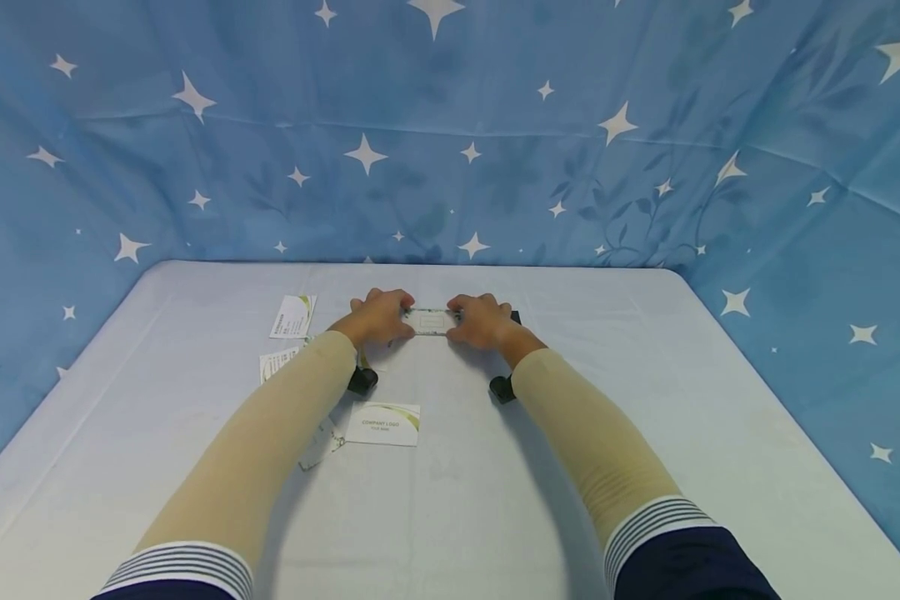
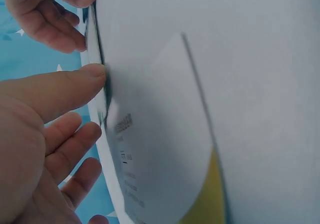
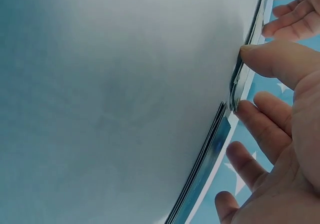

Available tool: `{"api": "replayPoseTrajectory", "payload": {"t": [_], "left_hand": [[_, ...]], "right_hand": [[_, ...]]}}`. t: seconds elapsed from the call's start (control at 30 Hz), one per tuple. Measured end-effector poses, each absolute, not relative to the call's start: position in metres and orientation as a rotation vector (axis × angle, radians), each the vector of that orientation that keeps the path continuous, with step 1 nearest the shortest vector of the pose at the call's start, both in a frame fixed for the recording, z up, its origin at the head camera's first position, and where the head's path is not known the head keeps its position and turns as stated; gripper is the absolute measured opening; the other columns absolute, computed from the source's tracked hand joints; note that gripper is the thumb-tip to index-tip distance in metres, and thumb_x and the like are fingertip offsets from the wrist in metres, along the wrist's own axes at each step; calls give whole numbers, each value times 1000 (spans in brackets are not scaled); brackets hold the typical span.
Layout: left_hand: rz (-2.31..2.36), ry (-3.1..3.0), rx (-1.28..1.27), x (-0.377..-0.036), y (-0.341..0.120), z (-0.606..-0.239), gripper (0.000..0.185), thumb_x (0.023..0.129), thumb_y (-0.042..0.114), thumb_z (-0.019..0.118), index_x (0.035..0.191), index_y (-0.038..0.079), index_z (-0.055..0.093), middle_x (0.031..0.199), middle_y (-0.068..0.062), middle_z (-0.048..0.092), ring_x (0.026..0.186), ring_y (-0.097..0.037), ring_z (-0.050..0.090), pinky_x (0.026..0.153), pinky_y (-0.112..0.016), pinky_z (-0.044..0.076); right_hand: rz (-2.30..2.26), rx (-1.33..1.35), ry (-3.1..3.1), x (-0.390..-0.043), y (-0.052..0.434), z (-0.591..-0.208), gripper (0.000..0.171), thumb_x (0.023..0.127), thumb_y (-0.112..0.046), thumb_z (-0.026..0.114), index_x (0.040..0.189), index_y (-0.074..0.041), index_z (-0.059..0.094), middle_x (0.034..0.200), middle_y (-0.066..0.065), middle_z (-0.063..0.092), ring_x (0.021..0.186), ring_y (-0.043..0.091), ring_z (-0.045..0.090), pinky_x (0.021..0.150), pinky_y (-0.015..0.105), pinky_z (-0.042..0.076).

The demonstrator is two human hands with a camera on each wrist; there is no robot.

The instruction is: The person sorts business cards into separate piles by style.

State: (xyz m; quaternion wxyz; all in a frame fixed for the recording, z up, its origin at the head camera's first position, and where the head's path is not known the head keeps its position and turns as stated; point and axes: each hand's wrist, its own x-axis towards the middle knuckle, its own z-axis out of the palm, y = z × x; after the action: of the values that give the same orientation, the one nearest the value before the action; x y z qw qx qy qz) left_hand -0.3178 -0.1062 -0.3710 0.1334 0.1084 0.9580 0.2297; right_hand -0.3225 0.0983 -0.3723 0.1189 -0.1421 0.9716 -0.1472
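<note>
Near the far side of the table, both hands hold a small white card with a patterned border [image 1: 431,322] by its two ends. My left hand [image 1: 381,316] pinches its left end, thumb on the near edge, as the left wrist view shows. The right hand [image 1: 483,322] pinches the other end the same way, and in the right wrist view the card's edge [image 3: 235,82] looks layered. Below the left hand lies a white business card [image 2: 165,119] with a yellow-green corner. A dark flat item with layered edges [image 3: 197,166] lies beside the right hand, mostly hidden in the head view.
Left of the left arm are two business cards, one farther off [image 1: 294,317] and one nearer [image 1: 277,363]. A company-logo card [image 1: 382,423] lies closer to me, next to a patterned-edge card [image 1: 321,444] partly behind the arm. A blue star-printed curtain [image 1: 420,192] stands behind the white table [image 1: 450,517].
</note>
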Motion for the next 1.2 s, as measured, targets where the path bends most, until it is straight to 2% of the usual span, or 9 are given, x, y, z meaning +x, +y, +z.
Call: {"api": "replayPoseTrajectory", "payload": {"t": [0.2,0.43,0.6,0.77,0.97,1.2], "left_hand": [[685,2758,327,-312,-112,-366,61,93,31,73,147,15,50,145,-4,51,134,-31,34,104,-55,22],[810,2715,350,-297,-134,-360,64,93,29,74,149,15,47,149,-6,47,141,-33,27,110,-63,13],[819,2700,331,-284,-151,-359,65,92,29,75,149,17,47,150,-10,43,143,-38,24,109,-64,18],[790,2704,345,-271,-173,-360,66,90,28,76,149,14,48,150,-11,45,142,-40,28,108,-68,17],[739,2749,360,-256,-202,-362,68,87,26,79,147,10,50,148,-16,48,140,-41,33,104,-71,15],[573,2795,330,-250,-221,-369,71,83,29,82,145,11,53,140,-20,52,126,-38,43,90,-58,25]], "right_hand": [[-521,-472,2834,-317,95,-372,66,92,-40,69,150,-19,47,143,7,54,132,34,40,104,60,26],[-622,-549,2798,-302,83,-363,67,89,-40,72,149,-21,49,142,10,53,129,32,43,102,56,30],[-642,-600,2768,-290,69,-365,66,89,-39,74,148,-21,51,143,6,53,131,30,42,103,55,29],[-658,-680,2745,-282,56,-371,66,88,-39,76,147,-21,52,145,1,54,134,29,41,105,56,26],[-643,-743,2719,-273,38,-373,64,89,-40,74,147,-22,52,143,-3,55,132,26,41,103,51,27],[-595,-769,2715,-267,19,-368,64,89,-42,74,147,-25,52,143,-6,55,132,24,40,102,48,29]]}}
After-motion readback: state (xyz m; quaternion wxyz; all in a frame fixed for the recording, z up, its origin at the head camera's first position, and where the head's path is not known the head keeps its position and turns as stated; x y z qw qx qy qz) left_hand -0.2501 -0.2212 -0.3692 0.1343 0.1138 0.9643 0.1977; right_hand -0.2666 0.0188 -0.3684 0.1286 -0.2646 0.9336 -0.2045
